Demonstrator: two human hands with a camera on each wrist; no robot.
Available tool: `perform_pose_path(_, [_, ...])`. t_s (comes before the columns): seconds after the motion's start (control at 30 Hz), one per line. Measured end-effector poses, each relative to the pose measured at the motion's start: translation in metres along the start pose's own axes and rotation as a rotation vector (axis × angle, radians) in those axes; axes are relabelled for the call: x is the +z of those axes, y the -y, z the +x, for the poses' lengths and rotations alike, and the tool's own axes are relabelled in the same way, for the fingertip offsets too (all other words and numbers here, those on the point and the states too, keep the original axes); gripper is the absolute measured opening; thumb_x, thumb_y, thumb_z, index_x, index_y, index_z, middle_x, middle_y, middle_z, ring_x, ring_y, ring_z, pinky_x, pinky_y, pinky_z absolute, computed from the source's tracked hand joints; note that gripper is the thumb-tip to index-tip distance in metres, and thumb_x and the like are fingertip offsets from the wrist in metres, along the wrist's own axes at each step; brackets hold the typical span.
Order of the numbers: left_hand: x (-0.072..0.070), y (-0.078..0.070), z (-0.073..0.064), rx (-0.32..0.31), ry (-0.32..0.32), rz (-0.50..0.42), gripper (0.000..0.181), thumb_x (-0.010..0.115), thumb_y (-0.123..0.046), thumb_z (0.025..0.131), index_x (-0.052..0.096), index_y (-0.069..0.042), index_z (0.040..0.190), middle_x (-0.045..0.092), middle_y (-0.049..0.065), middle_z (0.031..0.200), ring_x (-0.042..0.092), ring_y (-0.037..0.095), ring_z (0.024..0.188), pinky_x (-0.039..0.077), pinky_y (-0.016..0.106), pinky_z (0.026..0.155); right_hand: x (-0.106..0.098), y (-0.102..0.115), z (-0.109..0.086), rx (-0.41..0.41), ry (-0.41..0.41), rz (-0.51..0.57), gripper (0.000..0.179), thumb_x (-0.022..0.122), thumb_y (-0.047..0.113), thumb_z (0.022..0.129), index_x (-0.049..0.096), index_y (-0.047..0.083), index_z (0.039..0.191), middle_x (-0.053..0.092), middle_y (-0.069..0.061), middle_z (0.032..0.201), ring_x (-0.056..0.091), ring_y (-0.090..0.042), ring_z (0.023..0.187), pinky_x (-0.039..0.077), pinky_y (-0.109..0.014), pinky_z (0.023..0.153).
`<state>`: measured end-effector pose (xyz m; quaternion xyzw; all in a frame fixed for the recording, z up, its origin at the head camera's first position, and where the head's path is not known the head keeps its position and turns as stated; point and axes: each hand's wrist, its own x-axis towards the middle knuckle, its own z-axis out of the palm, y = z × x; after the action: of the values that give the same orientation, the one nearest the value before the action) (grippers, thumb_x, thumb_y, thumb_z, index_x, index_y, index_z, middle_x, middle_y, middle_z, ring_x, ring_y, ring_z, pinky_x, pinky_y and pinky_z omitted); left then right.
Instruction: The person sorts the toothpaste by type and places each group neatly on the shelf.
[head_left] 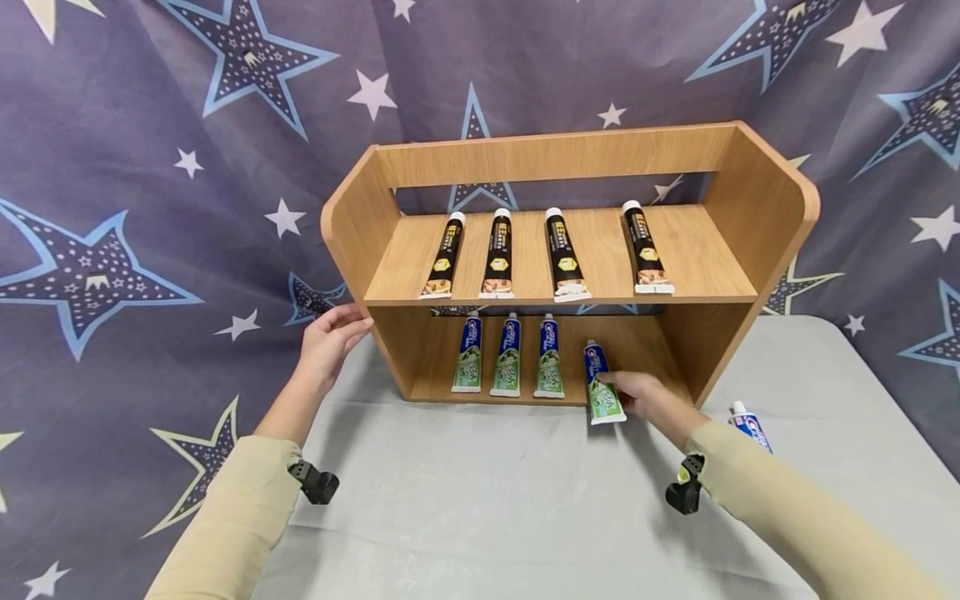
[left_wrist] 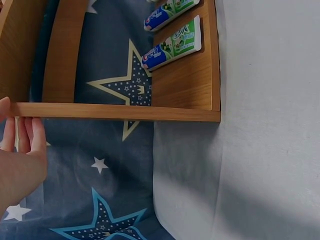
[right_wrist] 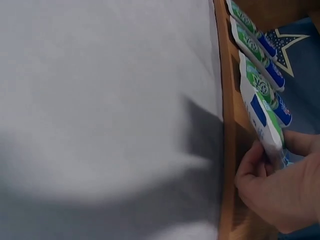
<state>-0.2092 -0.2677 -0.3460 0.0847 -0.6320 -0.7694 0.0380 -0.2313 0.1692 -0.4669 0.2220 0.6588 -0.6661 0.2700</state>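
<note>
My right hand (head_left: 636, 392) pinches a blue-and-green toothpaste tube (head_left: 606, 396) between thumb and fingers. The tube's cap end points into the lower shelf, and its flat end sticks out past the front edge. In the right wrist view the held tube (right_wrist: 262, 117) is tilted beside the row. Left of it, three matching toothpaste tubes (head_left: 507, 358) lie side by side on the lower shelf, caps to the back. At the left side panel of the wooden shelf (head_left: 367, 225), my left hand (left_wrist: 22, 165) grips the board's edge, thumb on one face and fingers on the other.
Several black toothpaste tubes (head_left: 498, 254) with white caps lie in a row on the upper shelf. Another blue toothpaste tube (head_left: 750, 427) lies on the grey-white tabletop (head_left: 465, 500), partly hidden by my right sleeve. A star-patterned curtain (head_left: 150, 250) hangs behind the shelf.
</note>
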Motion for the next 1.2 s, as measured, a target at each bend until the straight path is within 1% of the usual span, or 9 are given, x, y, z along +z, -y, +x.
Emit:
perform_pose_path(0.13, [-0.001, 0.000, 0.000, 0.001, 0.002, -0.010, 0.023, 0.065, 0.007, 0.085, 0.062, -0.013, 0.095, 0.065, -0.005, 0.088, 0.067, 0.003, 0.081, 0.057, 0.014, 0.082, 0.002, 0.005, 0.024, -0.023, -0.136, -0.142, 0.051, 0.064, 0.019, 0.091, 0.045, -0.010, 0.129, 0.059, -0.003, 0.088, 0.058, -0.011, 0.074, 0.057, -0.024, 0.071])
perform_pose_path(0.27, [-0.001, -0.001, -0.001, -0.003, 0.004, -0.019, 0.023, 0.065, 0.007, 0.085, 0.063, -0.013, 0.094, 0.065, -0.005, 0.088, 0.067, 0.003, 0.081, 0.057, 0.014, 0.083, -0.018, -0.008, 0.091, -0.109, -0.136, -0.158, 0.054, 0.081, 0.026, 0.077, 0.058, -0.006, 0.115, 0.064, -0.009, 0.096, 0.059, -0.017, 0.078, 0.057, -0.029, 0.075])
perform_pose_path(0.37, [-0.001, -0.001, -0.002, -0.010, 0.001, -0.026, 0.023, 0.065, 0.008, 0.085, 0.063, -0.014, 0.093, 0.064, -0.005, 0.088, 0.067, 0.003, 0.081, 0.057, 0.015, 0.083, -0.024, -0.015, 0.120, -0.143, -0.161, -0.174, 0.059, 0.085, 0.026, 0.072, 0.060, -0.008, 0.114, 0.067, -0.015, 0.106, 0.064, -0.024, 0.088, 0.059, -0.035, 0.079])
perform_pose_path(0.53, [-0.001, 0.001, -0.002, -0.013, -0.002, -0.026, 0.024, 0.064, 0.008, 0.085, 0.065, -0.015, 0.091, 0.065, -0.004, 0.088, 0.067, 0.004, 0.081, 0.057, 0.015, 0.082, -0.006, -0.003, 0.096, -0.132, -0.268, -0.292, 0.069, 0.075, 0.026, 0.083, 0.045, -0.008, 0.135, 0.057, -0.020, 0.134, 0.058, -0.030, 0.115, 0.051, -0.041, 0.102])
perform_pose_path(0.7, [0.000, 0.001, 0.000, -0.010, 0.002, -0.019, 0.024, 0.063, 0.008, 0.086, 0.064, -0.015, 0.092, 0.063, -0.004, 0.089, 0.067, 0.004, 0.081, 0.057, 0.015, 0.083, -0.021, -0.006, 0.126, -0.320, -0.281, -0.420, 0.060, 0.081, 0.039, 0.075, 0.064, 0.002, 0.119, 0.068, -0.015, 0.118, 0.063, -0.024, 0.100, 0.054, -0.035, 0.087])
perform_pose_path(0.77, [0.000, 0.001, 0.000, -0.013, 0.003, -0.017, 0.024, 0.063, 0.009, 0.085, 0.064, -0.015, 0.092, 0.063, -0.004, 0.089, 0.067, 0.004, 0.081, 0.057, 0.015, 0.083, -0.017, -0.002, 0.111, -0.379, -0.341, -0.526, 0.051, 0.079, 0.040, 0.077, 0.070, 0.002, 0.109, 0.072, -0.015, 0.109, 0.063, -0.026, 0.096, 0.051, -0.035, 0.087])
perform_pose_path(0.9, [0.000, 0.001, 0.001, -0.011, 0.008, -0.023, 0.024, 0.064, 0.009, 0.085, 0.064, -0.014, 0.092, 0.064, -0.004, 0.088, 0.067, 0.003, 0.081, 0.057, 0.014, 0.083, 0.003, 0.015, 0.051, -0.445, -0.461, -0.741, 0.039, 0.070, 0.033, 0.085, 0.070, 0.000, 0.108, 0.070, -0.016, 0.113, 0.059, -0.035, 0.113, 0.038, -0.048, 0.108])
perform_pose_path(1.0, [0.000, 0.000, -0.001, -0.007, 0.013, -0.028, 0.023, 0.065, 0.008, 0.085, 0.064, -0.014, 0.092, 0.064, -0.004, 0.088, 0.067, 0.004, 0.081, 0.057, 0.014, 0.083, 0.004, 0.013, 0.042, -0.533, -0.502, -0.780, 0.037, 0.070, 0.032, 0.084, 0.071, 0.000, 0.103, 0.071, -0.016, 0.108, 0.061, -0.035, 0.112, 0.035, -0.049, 0.111])
perform_pose_path(1.2, [0.000, 0.000, -0.001, -0.011, 0.010, -0.027, 0.023, 0.065, 0.007, 0.085, 0.064, -0.014, 0.092, 0.065, -0.004, 0.087, 0.067, 0.004, 0.082, 0.057, 0.014, 0.083, 0.004, 0.011, 0.040, -0.527, -0.495, -0.760, 0.037, 0.066, 0.031, 0.087, 0.071, -0.001, 0.105, 0.070, -0.017, 0.110, 0.059, -0.035, 0.115, 0.032, -0.050, 0.112])
